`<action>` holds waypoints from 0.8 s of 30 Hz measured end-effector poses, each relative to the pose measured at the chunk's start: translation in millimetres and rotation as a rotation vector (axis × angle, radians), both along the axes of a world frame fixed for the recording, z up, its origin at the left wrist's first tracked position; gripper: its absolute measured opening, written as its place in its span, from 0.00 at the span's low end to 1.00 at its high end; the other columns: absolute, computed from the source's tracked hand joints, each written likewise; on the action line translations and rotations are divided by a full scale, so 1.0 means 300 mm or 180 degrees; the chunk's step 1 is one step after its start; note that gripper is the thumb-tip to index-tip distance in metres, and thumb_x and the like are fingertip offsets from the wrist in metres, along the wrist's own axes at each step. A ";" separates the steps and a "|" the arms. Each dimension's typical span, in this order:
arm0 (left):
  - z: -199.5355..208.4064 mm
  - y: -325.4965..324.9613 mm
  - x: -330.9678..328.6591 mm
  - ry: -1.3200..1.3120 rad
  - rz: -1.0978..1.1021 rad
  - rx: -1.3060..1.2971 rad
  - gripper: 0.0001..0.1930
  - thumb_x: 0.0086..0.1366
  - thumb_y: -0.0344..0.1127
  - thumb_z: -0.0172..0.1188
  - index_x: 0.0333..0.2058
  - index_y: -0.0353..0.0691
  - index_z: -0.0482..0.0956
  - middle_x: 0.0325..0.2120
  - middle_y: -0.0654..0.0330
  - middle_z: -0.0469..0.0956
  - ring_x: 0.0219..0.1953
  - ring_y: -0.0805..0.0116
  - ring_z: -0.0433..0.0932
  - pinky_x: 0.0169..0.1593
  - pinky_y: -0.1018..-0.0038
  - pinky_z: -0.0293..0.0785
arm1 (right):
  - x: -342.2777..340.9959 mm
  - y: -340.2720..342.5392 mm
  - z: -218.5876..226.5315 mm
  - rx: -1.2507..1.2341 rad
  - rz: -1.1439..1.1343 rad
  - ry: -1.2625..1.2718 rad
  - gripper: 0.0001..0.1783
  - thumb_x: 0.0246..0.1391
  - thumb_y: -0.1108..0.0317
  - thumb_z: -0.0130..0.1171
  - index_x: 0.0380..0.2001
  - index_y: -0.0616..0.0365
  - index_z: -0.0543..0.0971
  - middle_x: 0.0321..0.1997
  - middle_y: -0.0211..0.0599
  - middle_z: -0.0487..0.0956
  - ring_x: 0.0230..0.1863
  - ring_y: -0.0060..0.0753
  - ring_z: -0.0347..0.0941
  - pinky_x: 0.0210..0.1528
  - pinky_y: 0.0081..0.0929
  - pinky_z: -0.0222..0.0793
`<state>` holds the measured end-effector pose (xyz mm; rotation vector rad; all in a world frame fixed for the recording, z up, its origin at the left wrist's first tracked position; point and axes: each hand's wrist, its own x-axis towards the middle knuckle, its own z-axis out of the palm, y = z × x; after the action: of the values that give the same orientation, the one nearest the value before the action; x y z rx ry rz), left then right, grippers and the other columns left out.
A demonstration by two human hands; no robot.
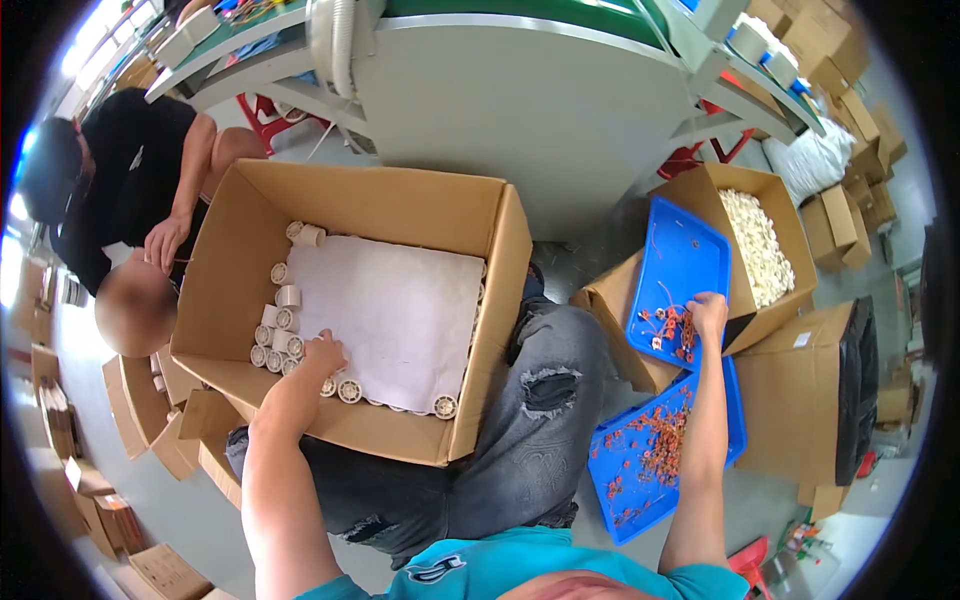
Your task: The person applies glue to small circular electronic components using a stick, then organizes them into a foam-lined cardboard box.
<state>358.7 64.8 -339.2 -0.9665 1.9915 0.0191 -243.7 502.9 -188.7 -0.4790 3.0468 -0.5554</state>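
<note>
A large cardboard box (370,182) rests across my lap, with a white paper sheet (385,300) lying inside. Several short white plastic cylinders (288,297) with spoked ends line its left and near sides. My left hand (322,357) is inside the box over the sheet's near-left corner, beside those cylinders. Its fingers are curled, and what they hold, if anything, is hidden. To the right, my right hand (709,312) is closed at the edge of a blue tray (680,245), its fingertips on small red-wired parts (672,328).
Below that tray, a second blue tray (612,475) holds many red-wired pieces. An open carton (715,185) of small cream-coloured parts stands beyond. A grey machine panel (500,100) rises ahead. At left, a person in black (140,170) crouches beside open cartons (135,400).
</note>
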 end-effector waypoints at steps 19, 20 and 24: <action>-0.142 -0.042 -0.074 0.0369 -0.1231 0.0560 0.20 0.46 0.48 0.71 0.30 0.37 0.86 0.27 0.49 0.84 0.47 0.47 0.79 0.48 0.67 0.78 | 0.089 0.037 0.264 -0.2120 0.0190 0.1657 0.14 0.58 0.74 0.57 0.46 0.67 0.81 0.32 0.45 0.82 0.31 0.36 0.80 0.34 0.29 0.74; -0.104 -0.062 -0.119 0.0729 -0.0831 0.0812 0.18 0.47 0.49 0.70 0.26 0.37 0.86 0.23 0.50 0.83 0.45 0.50 0.81 0.46 0.67 0.79 | 0.096 0.045 0.278 -0.1334 0.0135 0.1422 0.13 0.57 0.74 0.57 0.45 0.66 0.81 0.34 0.46 0.81 0.32 0.41 0.80 0.36 0.33 0.74; 0.316 0.002 -0.355 0.2794 0.0308 0.1107 0.27 0.49 0.45 0.70 0.44 0.32 0.80 0.31 0.51 0.83 0.40 0.59 0.83 0.45 0.67 0.78 | 0.159 0.029 0.350 -0.0918 0.0000 0.1701 0.12 0.56 0.76 0.55 0.41 0.64 0.83 0.38 0.49 0.79 0.39 0.52 0.78 0.41 0.41 0.72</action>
<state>252.2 65.4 -244.4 -0.8945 2.5823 0.9551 -196.0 511.5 -83.6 -0.7417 3.4727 -1.0261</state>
